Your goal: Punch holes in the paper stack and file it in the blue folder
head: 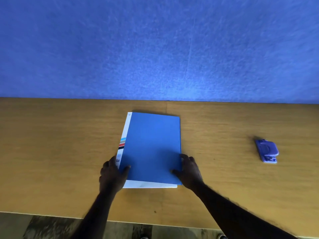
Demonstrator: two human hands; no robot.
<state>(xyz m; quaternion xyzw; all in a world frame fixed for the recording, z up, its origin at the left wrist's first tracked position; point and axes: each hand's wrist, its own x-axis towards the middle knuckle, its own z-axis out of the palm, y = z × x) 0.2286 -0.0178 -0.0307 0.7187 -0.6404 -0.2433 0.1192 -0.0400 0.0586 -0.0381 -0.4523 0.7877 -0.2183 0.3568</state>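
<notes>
blue folder [152, 147]: closed, flat on the surface [60, 152] | paper stack [150, 184]: under the cover, white edge shows at near side | left hand [111, 175]: holds folder's left near edge, thumb on cover | right hand [190, 171]: holds right near edge, thumb on cover | hole punch [267, 150]: well apart, right

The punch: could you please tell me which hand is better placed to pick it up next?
Right. The punch lies on the table right of the folder, on the side of the right hand. The left hand, at the folder's near left corner, would probably have to cross the folder.
</notes>
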